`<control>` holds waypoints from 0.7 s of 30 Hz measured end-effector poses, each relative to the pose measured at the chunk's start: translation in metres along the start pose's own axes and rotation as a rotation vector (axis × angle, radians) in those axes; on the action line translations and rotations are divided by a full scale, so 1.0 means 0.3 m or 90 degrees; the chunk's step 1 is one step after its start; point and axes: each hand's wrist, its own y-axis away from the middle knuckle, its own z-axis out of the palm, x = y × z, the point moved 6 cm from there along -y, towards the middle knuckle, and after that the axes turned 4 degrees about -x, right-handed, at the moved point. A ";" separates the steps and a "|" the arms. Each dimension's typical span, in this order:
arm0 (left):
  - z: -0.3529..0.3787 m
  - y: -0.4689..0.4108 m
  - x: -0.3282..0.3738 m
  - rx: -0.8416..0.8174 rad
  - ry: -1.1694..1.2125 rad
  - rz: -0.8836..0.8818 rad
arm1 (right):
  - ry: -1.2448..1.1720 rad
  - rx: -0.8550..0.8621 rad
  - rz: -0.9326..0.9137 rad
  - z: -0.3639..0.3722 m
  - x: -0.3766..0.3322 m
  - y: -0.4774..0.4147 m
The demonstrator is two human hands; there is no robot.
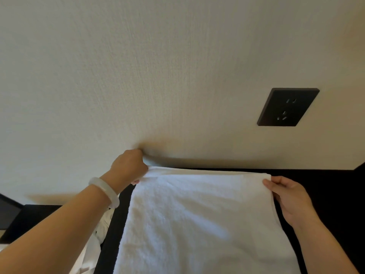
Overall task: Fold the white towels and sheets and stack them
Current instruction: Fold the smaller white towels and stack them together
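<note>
Close to me on the left I see a bunched white cloth [92, 248] down beside the black table [327, 194]. The white towel [197, 218] lies flat on that table, and its long side runs from me straight toward the wall [138, 76]. At the towel's far edge my left hand [128, 165], with a pale bracelet [104, 191] on the wrist, is curled tight on the left corner. My right hand [290, 198] pinches the right corner between thumb and fingers. Farther up, a black socket [287, 107] sits on the wall
</note>
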 end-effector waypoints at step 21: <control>0.268 0.180 -0.004 0.198 0.137 0.305 | 0.683 0.049 -0.452 0.197 -0.077 0.155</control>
